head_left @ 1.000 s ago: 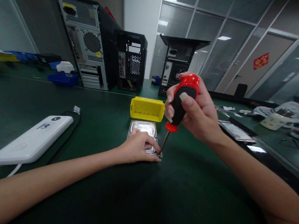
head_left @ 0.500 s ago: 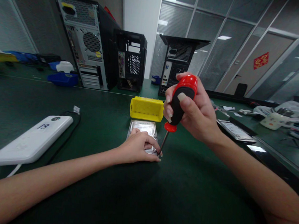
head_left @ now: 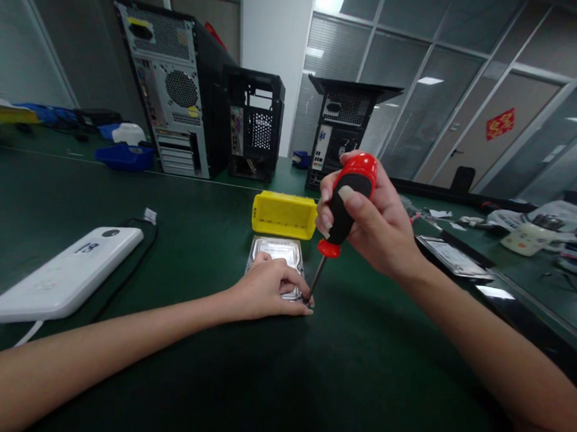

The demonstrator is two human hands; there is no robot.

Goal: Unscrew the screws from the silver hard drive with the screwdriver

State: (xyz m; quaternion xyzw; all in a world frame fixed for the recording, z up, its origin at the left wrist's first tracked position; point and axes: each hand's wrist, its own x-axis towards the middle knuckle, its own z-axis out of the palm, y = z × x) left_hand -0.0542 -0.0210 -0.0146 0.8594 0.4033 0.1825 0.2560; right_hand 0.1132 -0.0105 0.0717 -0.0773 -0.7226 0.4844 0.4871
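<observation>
Green bench (head_left: 156, 378), glass-walled office, computer towers (head_left: 178, 94).

Near half of the hard drive (head_left: 276, 249) under the left hand (head_left: 267, 289), screw unseen

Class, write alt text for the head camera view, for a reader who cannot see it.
A right hand grips a red-and-black-handled screwdriver, its tip at the near right corner of a silver metal hard drive that the left hand holds flat on a green table mat. A yellow plastic bin sits just behind the drive.
</observation>
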